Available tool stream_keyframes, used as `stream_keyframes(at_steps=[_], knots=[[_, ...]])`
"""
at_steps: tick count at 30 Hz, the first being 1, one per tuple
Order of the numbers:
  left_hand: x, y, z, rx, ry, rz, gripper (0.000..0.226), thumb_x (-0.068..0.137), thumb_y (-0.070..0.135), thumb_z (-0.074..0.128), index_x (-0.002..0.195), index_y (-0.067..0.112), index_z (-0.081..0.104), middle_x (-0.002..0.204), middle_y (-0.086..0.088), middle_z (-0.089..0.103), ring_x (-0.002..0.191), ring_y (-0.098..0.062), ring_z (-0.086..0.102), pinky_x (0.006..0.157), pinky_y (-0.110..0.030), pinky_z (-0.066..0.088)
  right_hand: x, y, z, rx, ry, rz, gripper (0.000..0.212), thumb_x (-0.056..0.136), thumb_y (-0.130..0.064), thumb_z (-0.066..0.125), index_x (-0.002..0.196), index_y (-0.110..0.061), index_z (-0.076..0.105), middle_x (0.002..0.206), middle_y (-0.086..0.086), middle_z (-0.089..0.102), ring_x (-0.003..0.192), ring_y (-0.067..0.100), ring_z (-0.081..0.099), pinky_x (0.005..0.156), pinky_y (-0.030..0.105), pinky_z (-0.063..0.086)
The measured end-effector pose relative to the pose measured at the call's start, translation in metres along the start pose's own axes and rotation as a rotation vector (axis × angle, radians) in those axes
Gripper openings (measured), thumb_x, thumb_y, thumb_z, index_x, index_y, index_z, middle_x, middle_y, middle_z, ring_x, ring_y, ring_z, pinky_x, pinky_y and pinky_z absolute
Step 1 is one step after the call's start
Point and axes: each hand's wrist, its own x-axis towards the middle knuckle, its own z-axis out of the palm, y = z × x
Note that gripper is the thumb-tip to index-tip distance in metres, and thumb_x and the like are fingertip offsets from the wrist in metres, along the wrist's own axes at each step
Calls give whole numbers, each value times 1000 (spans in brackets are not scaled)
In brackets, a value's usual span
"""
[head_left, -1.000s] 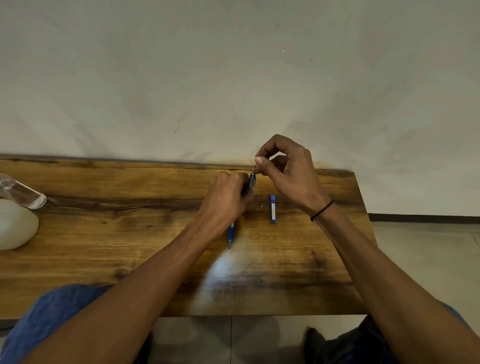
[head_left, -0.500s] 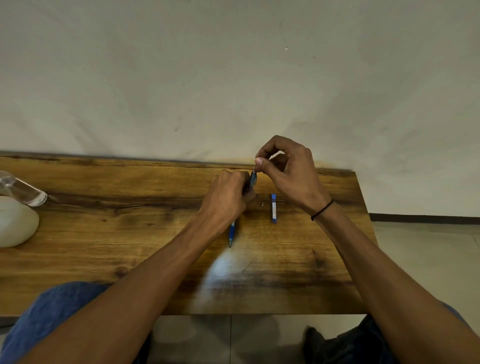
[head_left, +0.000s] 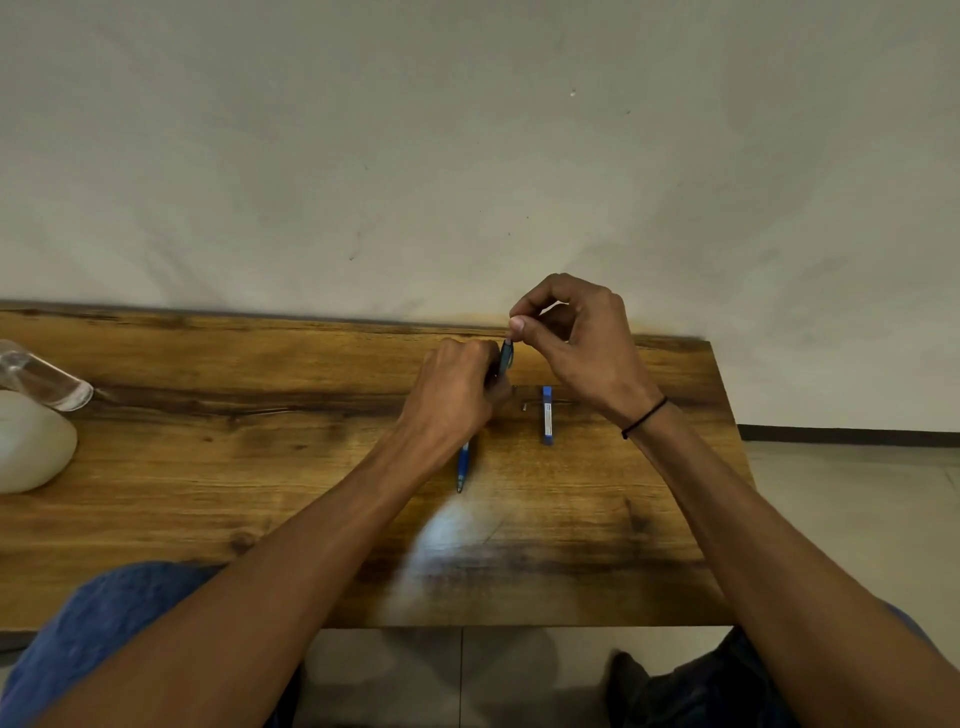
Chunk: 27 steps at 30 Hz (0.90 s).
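My left hand (head_left: 456, 394) grips a blue pen-like barrel (head_left: 506, 356) above the wooden table (head_left: 208, 467), its upper end sticking out past my fingers. The lower tip of the barrel (head_left: 462, 467) shows below my wrist. My right hand (head_left: 576, 343) pinches something very small between thumb and forefinger right at the barrel's upper end; what it is cannot be made out. A small blue and white case (head_left: 547, 414) lies flat on the table just right of my left hand, with a tiny grey piece (head_left: 524, 406) beside it.
A white rounded object (head_left: 31, 447) and a clear glass or plastic item (head_left: 47, 379) sit at the table's left edge. The table backs onto a plain wall. Its right edge drops to a tiled floor (head_left: 857, 499). My knees in blue trousers lie under the near edge.
Both hands stay almost in place at the barrel's top; the right hand's pinch sits a touch higher than a second ago. Nothing on the table has moved.
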Motion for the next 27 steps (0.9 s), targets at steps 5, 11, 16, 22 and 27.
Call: stream_keyframes(at_steps=[5,11,16,22,27], knots=[[0,-1,0,4,22,9,15,96,19,71,108,11,74,89,-2,73,78,-16,68,71,-29,55,3,9,-1,16,9,39,3,94,-12,74,96,-12,72,89,-3,74,80,8,77,74,28,63],[-1,-1,2,13,43,26,14,95,22,73,104,11,75,90,-3,76,79,-16,71,77,-34,63,-7,47,8,-461,-216,199,5,91,-17,76,95,-19,74,94,-3,74,90,17,71,80,39,62],[-1,0,1,19,59,31,8,94,21,72,95,13,74,83,-2,74,75,-15,69,74,-36,62,-23,56,34,-644,-273,215,8,91,-27,74,96,-22,71,106,6,72,104,38,67,78,46,56],[-2,0,1,19,61,44,10,92,21,71,87,13,70,80,-4,74,73,-19,70,72,-42,61,-29,58,47,-736,-269,151,10,95,-22,68,102,-14,68,108,12,69,103,41,66,74,46,53],[-1,-1,2,9,35,24,10,93,20,70,94,11,74,85,-5,76,79,-20,72,76,-43,62,-34,55,51,-833,-238,68,10,95,-21,69,100,-12,68,106,10,66,103,35,64,66,40,41]])
